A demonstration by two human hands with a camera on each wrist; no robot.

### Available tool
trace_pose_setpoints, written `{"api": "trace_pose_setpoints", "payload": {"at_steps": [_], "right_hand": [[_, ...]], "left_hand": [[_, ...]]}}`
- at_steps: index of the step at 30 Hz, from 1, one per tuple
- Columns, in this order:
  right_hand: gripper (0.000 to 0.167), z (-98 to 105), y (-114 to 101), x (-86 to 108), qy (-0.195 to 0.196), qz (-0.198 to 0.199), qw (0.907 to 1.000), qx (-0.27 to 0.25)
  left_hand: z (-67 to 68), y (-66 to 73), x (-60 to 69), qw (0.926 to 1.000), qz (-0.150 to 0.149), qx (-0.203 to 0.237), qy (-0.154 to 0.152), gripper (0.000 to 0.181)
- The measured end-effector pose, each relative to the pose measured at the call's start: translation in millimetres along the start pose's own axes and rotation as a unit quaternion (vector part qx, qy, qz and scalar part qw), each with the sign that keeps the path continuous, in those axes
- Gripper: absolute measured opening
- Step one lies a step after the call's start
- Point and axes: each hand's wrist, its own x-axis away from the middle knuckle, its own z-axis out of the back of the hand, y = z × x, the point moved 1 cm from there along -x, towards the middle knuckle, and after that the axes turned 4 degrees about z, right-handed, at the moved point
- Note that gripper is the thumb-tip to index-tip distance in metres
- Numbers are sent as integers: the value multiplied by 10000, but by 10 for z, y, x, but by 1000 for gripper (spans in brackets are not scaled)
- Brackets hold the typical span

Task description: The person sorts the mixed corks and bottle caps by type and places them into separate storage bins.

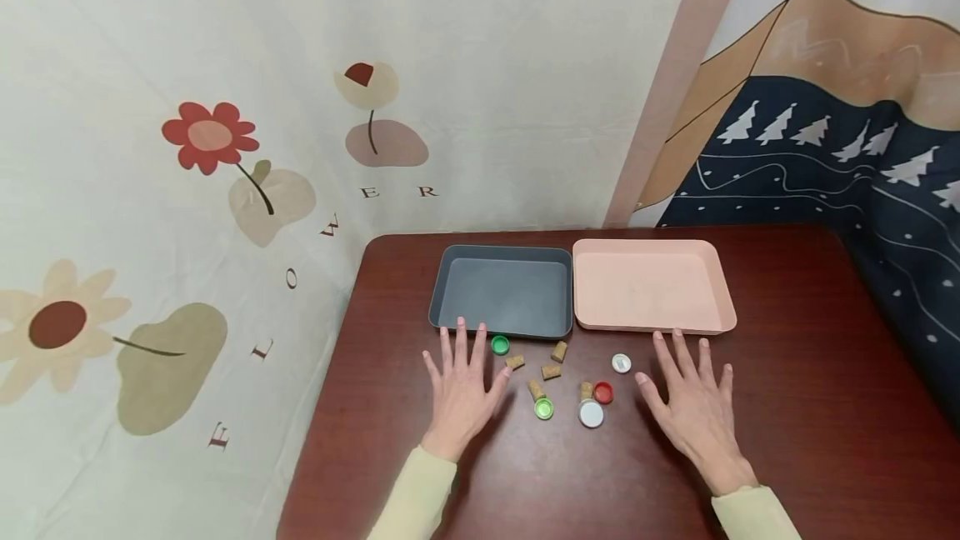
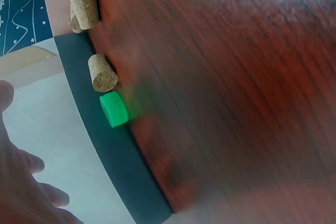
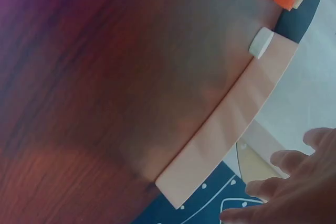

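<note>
My left hand (image 1: 459,394) is spread above the table with nothing in it, its fingertips near the front edge of the grey tray (image 1: 502,290). Beside its fingers are a dark green cap (image 1: 500,345) and a cork (image 1: 515,362). My right hand (image 1: 693,415), also spread and holding nothing, is in front of the pink tray (image 1: 652,286); a small white cap (image 1: 621,363) is to its left. Between the hands are several corks, a light green cap (image 1: 543,408), a red cap (image 1: 603,392) and a larger white cap (image 1: 591,414). Fingers show in both wrist views.
The two trays stand side by side at the back of the dark red wooden table (image 1: 810,357). Behind it hangs a pale curtain (image 1: 510,90) with flowers and letters. A navy and tan cloth (image 1: 817,157) with white trees hangs at the right.
</note>
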Motion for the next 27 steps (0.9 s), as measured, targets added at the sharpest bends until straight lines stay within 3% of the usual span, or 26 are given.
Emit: {"api": "trace_pose_setpoints", "payload": {"at_steps": [14, 19, 27], "right_hand": [[74, -146, -196, 73, 65, 414, 9991, -4], [71, -223, -278, 118, 211, 831, 9963, 4], [68, -335, -386, 183, 317, 1558, 9873, 65]], "left_hand": [[-47, 124, 42, 9997, -144, 156, -78, 80], [-73, 162, 87, 9988, -323, 350, -93, 78], [-127, 219, 147, 9980, -542, 301, -71, 77]]}}
